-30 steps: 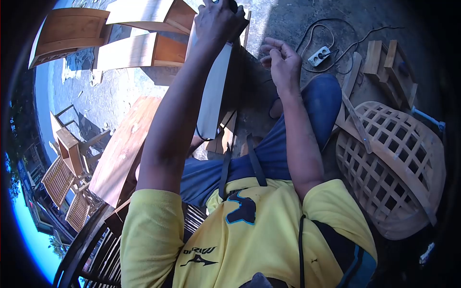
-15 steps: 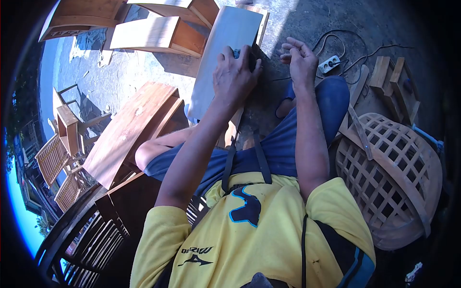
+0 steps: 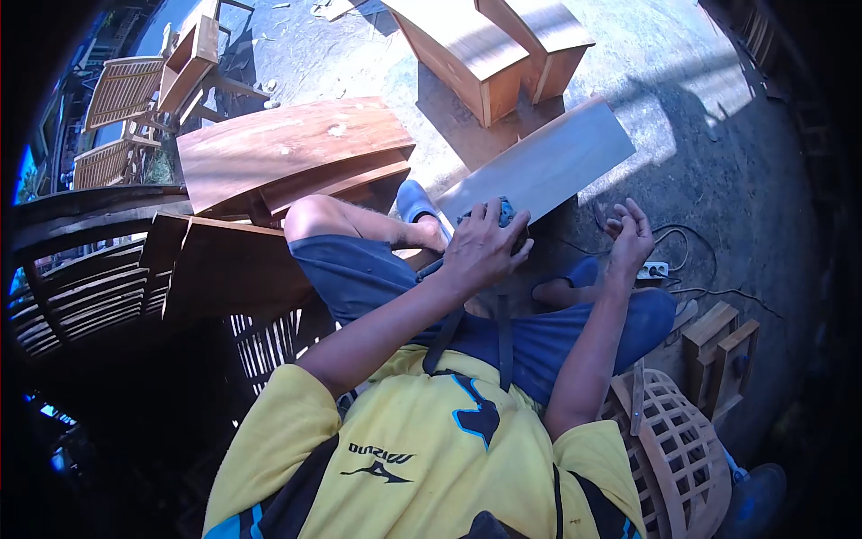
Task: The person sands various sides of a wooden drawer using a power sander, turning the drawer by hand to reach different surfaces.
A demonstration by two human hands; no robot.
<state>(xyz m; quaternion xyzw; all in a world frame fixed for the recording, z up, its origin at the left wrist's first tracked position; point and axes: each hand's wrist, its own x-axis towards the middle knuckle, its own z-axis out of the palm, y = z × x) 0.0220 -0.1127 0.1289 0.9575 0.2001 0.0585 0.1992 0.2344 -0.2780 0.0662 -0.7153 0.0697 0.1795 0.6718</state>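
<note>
My left hand (image 3: 485, 250) is closed over a small blue-green and dark thing (image 3: 505, 212), mostly hidden under the fingers; its kind cannot be made out. It is at the near end of a long, pale wooden panel (image 3: 548, 166) lying slantwise before my legs. My right hand (image 3: 631, 238) is raised to the right of the panel, apart from it. Its fingers are loosely bent and spread, with nothing visible in them.
A reddish wooden cabinet (image 3: 296, 144) lies at left, and two box-like wooden pieces (image 3: 467, 45) stand beyond the panel. Slatted chairs (image 3: 126, 94) are far left. A white power strip (image 3: 654, 269) with cables, wooden frames (image 3: 718, 350) and a lattice piece (image 3: 678, 440) lie at right.
My left hand, still closed on the blue-green thing, has moved along the panel to its near end. The view has turned left. My right hand stays raised.
</note>
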